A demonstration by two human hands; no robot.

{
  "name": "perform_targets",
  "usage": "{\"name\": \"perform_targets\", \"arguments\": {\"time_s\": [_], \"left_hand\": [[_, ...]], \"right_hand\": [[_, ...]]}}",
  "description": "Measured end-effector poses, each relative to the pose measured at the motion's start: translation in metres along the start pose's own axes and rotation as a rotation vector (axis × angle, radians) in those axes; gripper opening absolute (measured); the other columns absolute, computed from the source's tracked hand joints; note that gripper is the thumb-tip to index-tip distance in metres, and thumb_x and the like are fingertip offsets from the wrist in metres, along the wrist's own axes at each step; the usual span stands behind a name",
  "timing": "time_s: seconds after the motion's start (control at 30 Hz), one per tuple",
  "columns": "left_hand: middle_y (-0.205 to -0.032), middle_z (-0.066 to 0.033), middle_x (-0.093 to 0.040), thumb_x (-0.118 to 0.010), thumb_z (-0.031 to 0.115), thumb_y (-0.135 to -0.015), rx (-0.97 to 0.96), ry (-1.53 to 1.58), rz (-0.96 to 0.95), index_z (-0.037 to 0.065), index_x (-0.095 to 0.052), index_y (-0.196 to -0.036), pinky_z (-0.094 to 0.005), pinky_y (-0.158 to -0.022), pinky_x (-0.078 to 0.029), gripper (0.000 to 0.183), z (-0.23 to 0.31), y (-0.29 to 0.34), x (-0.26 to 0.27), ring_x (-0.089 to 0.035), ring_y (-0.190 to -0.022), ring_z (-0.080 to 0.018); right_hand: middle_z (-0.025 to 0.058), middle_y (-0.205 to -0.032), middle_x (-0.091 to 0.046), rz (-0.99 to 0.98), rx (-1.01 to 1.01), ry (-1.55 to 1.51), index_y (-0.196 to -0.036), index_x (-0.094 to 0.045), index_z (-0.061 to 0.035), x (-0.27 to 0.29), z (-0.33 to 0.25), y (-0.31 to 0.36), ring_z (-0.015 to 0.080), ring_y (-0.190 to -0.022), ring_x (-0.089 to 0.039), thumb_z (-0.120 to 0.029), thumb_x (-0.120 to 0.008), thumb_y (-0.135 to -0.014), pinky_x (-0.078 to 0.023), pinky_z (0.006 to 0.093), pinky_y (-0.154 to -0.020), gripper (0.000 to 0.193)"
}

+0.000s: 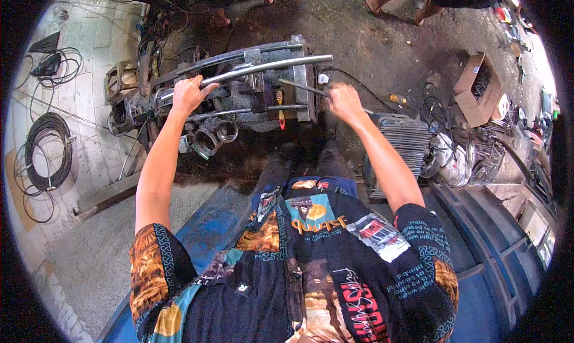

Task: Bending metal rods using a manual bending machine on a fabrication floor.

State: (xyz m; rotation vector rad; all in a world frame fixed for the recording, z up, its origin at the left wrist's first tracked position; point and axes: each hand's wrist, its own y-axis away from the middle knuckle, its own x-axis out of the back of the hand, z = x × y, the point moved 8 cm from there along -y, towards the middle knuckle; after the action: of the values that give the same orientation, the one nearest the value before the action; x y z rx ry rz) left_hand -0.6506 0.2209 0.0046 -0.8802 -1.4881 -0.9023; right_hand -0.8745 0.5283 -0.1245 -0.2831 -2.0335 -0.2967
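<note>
My left hand (190,96) is closed around the left part of a shiny round steel bar (272,65). The bar slants across the top of a greasy metal machine frame (308,80), and its free end juts past the frame's right end plate. To the right of that plate, my right hand (345,102) is closed on a thin dark metal rod (302,86). The rod's tip points left over the frame, below the bar; whether it touches anything there I cannot tell. A paintbrush (281,117) with a red and yellow handle lies on the frame between the two hands.
A finned motor housing (403,141) stands right of the frame, near a white plastic bag (448,160). Farther right is an open cardboard box (478,92) with metal parts. Coiled black cable (48,151) lies on the left floor. Other people's bare feet (427,11) show at the far side.
</note>
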Motion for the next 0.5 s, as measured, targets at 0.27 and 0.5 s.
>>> {"name": "perform_targets", "arguments": {"time_s": [0.27,0.5], "left_hand": [[-0.056,-0.0188,-0.058,-0.061,0.063,-0.082,0.004,0.048,0.016,0.004,-0.055,-0.067,-0.0477,-0.056,-0.047,0.061,0.048,-0.019,0.0,-0.061,-0.059,-0.0394],[-0.057,-0.018,-0.058,-0.059,0.066,-0.082,0.023,0.073,-0.002,0.004,-0.055,-0.066,-0.0472,-0.057,-0.047,0.064,0.066,-0.029,0.001,-0.061,-0.06,-0.0383]], "right_hand": [[0.0102,-0.092,-0.064,0.081,0.033,-0.006,-0.08,-0.069,-0.0075,-0.004,0.025,-0.017,0.0305,-0.099,-0.061,-0.009,-0.061,-0.073,-0.049,0.0479,-0.085,0.011],[0.0112,-0.098,-0.065,-0.039,0.031,0.045,-0.084,-0.071,-0.0056,-0.008,0.032,-0.029,0.0298,-0.102,-0.061,-0.007,-0.062,-0.073,-0.048,0.0463,-0.087,0.013]]}}
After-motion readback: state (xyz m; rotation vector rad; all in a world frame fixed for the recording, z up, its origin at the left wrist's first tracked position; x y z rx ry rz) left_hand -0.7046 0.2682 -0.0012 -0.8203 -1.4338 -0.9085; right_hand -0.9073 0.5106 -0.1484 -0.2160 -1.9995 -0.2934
